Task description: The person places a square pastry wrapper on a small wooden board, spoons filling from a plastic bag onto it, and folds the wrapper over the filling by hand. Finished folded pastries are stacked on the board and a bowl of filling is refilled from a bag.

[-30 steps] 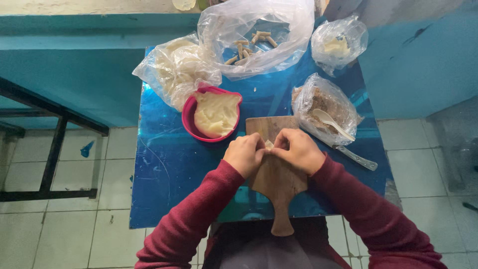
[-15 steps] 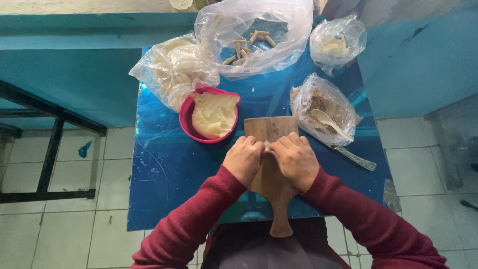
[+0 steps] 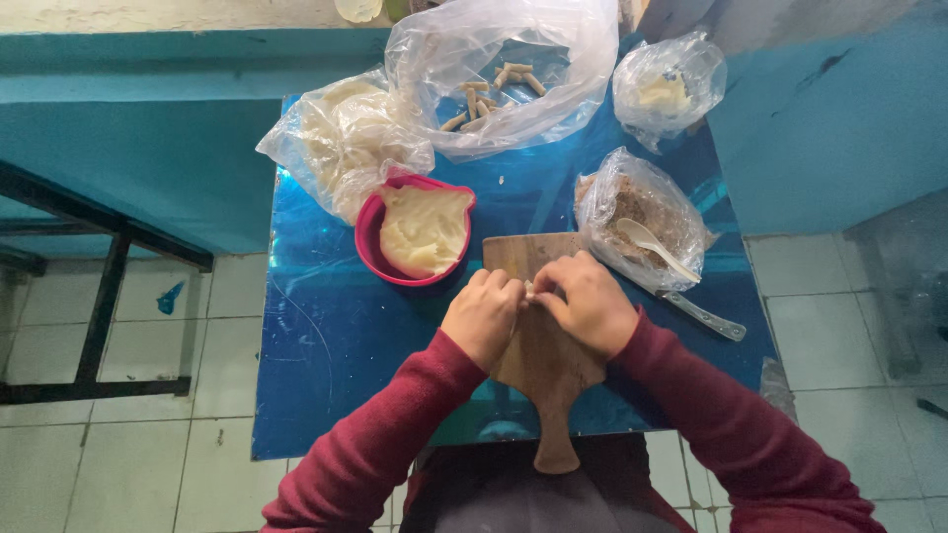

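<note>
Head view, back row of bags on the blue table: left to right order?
Bag of pale dough → large clear bag of small rolled sticks → small bag with a pale lump.

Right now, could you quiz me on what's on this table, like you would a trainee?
1. True or false: both hands work over the wooden board.
2. What sits in the pink bowl: A) brown filling, B) pale dough, C) water?
3. Where does the white spoon rest?

Key: 1 true. 2 B. 3 In the bag of brown filling, right of the board.
</note>
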{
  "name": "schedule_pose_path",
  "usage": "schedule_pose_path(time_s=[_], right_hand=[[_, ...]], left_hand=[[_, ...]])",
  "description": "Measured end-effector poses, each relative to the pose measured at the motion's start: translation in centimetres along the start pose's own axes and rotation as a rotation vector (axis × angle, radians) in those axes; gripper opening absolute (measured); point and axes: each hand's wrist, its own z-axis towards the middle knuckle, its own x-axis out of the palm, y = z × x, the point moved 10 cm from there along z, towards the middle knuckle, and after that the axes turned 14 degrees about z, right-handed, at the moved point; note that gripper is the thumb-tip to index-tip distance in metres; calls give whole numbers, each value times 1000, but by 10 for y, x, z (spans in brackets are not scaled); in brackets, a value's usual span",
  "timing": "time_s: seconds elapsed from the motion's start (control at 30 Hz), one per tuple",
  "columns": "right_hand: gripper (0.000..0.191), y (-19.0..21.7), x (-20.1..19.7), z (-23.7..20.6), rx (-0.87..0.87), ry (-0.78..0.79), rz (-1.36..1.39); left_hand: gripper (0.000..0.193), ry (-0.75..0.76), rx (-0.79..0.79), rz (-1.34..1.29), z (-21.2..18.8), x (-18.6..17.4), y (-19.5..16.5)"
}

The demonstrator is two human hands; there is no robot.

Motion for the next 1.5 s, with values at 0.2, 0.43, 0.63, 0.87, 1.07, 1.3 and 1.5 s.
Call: schedule_pose_path(time_s=[0.2,0.43,0.63,0.87,1.07,1.3,1.5], right_hand=[[7,31,1,-11,-149,-41,-254],[6,-2,0,2,1,-26,-76],[10,-21,3,12,64,54,88],[7,21,-1,-5,-134,-43,-156],[6,27,-4,2,-114,-56,-234],[12,38,-4,-5,-194,-127,-315],[17,44,-4,-9,-194,-149,-408]], left_hand=[[13,8,15,111,2,1,-3],[5,51,-242,-231,6,8,29],[8,53,-184,-278,7,8,28],[5,10,-86,-122,5,2,13],[9,-8,-77,-45,7,-1,12],[16,-41,-90,-44,8,-6,14],[25,-113,-143,-24,10,-16,16]])
